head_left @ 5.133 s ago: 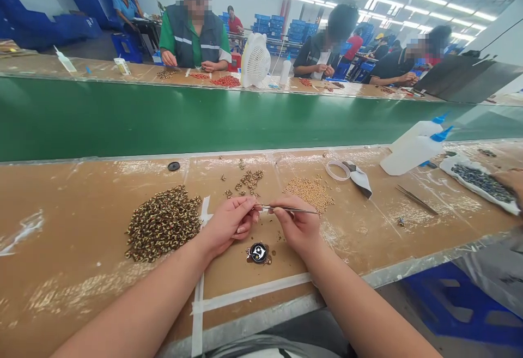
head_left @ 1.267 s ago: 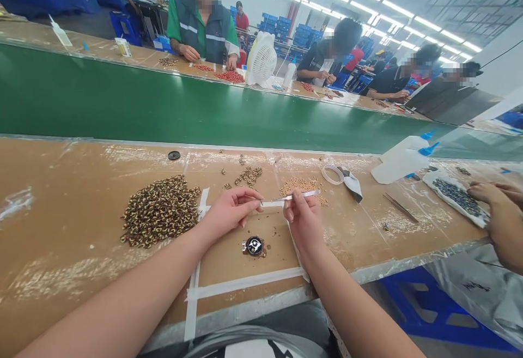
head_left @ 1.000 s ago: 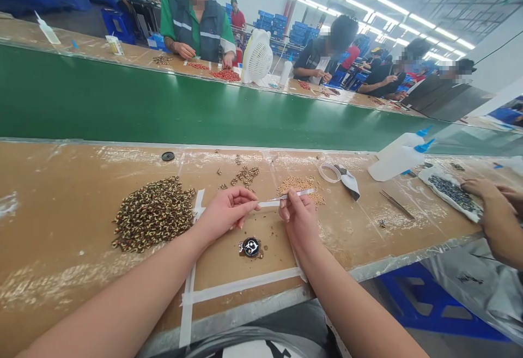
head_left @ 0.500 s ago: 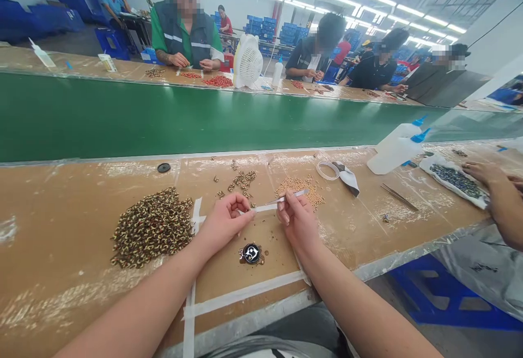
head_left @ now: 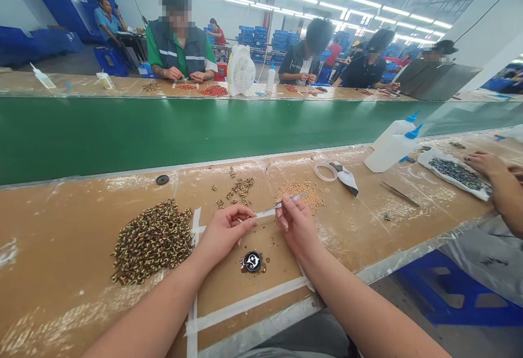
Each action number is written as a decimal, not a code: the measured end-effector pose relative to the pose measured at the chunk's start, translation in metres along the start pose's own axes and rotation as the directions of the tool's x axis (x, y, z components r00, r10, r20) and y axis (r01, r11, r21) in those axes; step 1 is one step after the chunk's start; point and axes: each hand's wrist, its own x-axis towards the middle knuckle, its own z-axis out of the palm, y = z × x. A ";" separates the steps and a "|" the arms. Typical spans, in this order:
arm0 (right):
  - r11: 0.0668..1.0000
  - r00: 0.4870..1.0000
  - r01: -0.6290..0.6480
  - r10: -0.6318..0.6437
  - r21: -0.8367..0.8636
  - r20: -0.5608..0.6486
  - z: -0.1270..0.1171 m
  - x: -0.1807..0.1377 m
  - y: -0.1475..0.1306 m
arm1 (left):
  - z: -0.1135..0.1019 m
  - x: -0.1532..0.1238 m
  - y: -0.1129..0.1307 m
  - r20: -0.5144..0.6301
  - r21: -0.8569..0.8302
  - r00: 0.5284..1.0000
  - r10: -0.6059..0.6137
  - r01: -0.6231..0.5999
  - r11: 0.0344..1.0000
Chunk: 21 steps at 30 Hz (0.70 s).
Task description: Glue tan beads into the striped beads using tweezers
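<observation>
My right hand point(head_left: 296, 220) pinches slim metal tweezers point(head_left: 274, 207), their tip pointing left toward my other hand. With thumb and fingertips together, my left hand point(head_left: 226, 232) is closed at the tweezers' tip; whatever it holds is too small and hidden to make out. Just below the hands sits a small round black dish point(head_left: 252, 261) of glossy dark liquid, with brown drips around it. Left of my left hand lies a large pile of small dark-and-cream pieces point(head_left: 149, 243). Several similar loose pieces point(head_left: 241, 186) and a heap of tiny tan beads point(head_left: 314, 201) lie beyond the hands.
A black lid point(head_left: 162, 180), a tape ring point(head_left: 326, 171), white bottles with blue nozzles point(head_left: 388, 153) and other tweezers point(head_left: 399, 193) lie about. At right, a co-worker's hand point(head_left: 486, 162) is by a tray of dark beads point(head_left: 455, 174). Beyond a green belt point(head_left: 163, 134), several people sit working.
The camera view has tilted slightly. My left fingers look straighter and flatter over the thumb, while the right hand keeps the tweezers in nearly the same place.
</observation>
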 end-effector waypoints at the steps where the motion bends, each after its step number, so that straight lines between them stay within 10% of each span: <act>1: 1.000 1.000 0.000 0.000 0.005 -0.004 0.000 0.000 0.000 | -0.001 0.000 0.000 -0.004 0.003 1.000 -0.006 0.006 1.000; 21: 1.000 1.000 -0.013 0.014 0.013 -0.011 0.000 -0.001 0.001 | -0.001 -0.002 0.002 0.034 0.108 0.999 -0.001 -0.003 0.994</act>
